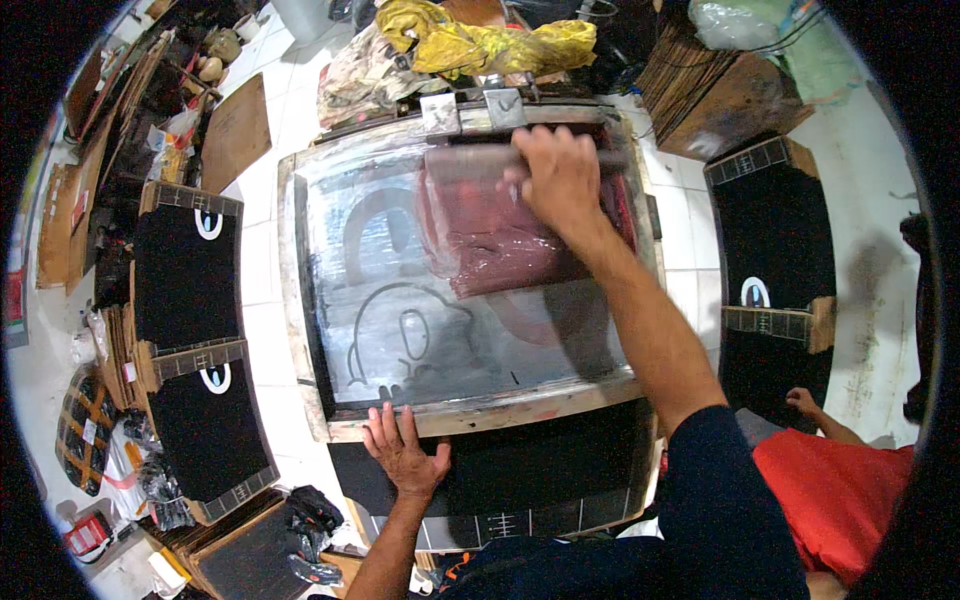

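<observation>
A silkscreen frame with a wooden rim (pixel 520 412) lies in front of me. Its grey mesh (pixel 440 345) carries a cartoon-like outline at the lower left. My right hand (pixel 560 180) is closed round a squeegee (pixel 465 168) near the far right of the screen; the tool is smeared by motion. Glossy dark red ink (pixel 490 245) spreads just on the near side of it. My left hand (pixel 405 455) rests with fingers spread on the near rim. Under the frame, a black fabric piece on a board (pixel 510 465) sticks out toward me.
Two metal clamps (pixel 440 114) hold the frame's far edge, with a crumpled yellow cloth (pixel 460 45) beyond. Boards with black fabric stand at left (pixel 190 275) and right (pixel 770 225). Stacked brown boards (pixel 690 80) are at far right. A person in red (pixel 835 490) is close on my right.
</observation>
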A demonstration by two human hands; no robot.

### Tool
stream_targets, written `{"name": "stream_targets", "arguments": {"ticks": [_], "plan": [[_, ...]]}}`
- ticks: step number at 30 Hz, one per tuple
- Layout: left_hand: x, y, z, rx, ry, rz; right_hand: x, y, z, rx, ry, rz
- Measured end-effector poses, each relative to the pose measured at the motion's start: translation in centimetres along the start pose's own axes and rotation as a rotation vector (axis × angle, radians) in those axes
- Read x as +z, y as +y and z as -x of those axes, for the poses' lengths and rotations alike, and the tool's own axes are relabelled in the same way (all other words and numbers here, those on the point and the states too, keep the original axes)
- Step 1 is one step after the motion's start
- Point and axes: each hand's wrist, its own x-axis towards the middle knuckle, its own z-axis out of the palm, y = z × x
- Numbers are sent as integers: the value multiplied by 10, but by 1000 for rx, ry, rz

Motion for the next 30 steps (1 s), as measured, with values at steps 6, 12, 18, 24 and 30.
{"name": "stream_targets", "arguments": {"ticks": [6, 12, 18, 24, 30], "plan": [[0, 2, -1, -12, 0, -13, 24, 10, 3, -25, 22, 24], [2, 1, -3, 11, 36, 6, -33, -20, 88, -2, -164, 4], [3, 0, 0, -6, 16, -11, 16, 15, -18, -14, 39, 44], [3, 0, -1, 27, 31, -21, 12, 7, 27, -25, 87, 82], [3, 0, 0, 4, 9, -12, -33, -27, 118, 24, 12, -18]]}}
